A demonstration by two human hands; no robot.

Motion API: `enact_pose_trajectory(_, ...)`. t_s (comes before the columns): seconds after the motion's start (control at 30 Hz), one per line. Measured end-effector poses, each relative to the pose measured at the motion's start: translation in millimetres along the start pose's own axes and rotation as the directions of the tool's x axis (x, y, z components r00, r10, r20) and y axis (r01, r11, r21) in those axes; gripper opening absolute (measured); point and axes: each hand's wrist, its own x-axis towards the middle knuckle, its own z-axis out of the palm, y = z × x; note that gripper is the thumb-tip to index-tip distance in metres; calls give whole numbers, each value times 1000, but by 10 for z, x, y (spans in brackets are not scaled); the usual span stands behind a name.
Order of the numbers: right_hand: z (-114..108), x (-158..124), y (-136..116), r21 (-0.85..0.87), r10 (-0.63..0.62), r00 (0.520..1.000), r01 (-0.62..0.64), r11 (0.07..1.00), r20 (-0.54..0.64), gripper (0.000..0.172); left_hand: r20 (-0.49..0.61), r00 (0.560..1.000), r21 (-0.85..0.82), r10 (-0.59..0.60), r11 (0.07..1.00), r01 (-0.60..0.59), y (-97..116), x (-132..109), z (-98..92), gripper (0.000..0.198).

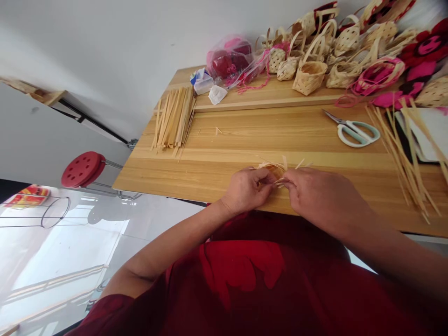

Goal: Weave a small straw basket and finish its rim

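Red shirt [241,275] fronts a wooden table [297,135] with pale strips [173,119], red stool [83,169] beyond.

No readable text, no labels, no brands, numbers or signs

This is a handicraft workshop: a long wooden workbench [224,135] carries bundled weaving strips [173,116], scissors [353,130] towards the right, and crowded small woven baskets [310,77] along the far edge. A red round stool [83,169] stands left on glossy white floor tiles [59,261].
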Motion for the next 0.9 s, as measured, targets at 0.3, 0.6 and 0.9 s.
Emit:
enact_pose_trajectory(0.3, 10, -113, 203, -44, -241, 968, 239, 970, -68, 37, -33, 996, 156, 80, 985, -74, -15, -17, 27, 7)
enact_pose_trajectory(0.6, -159, -141, 128, -369, -513, 836, 422, 828, -195, 19, 18, 977, 303, 213, 930, -208, -22, -53, 76, 8)
enact_pose_trajectory(0.9, -95, -95, 114, -467, -475, 838, 318, 825, -268, 13, -14, 996, 241, 83, 968, -77, -8, 14, 55, 10)
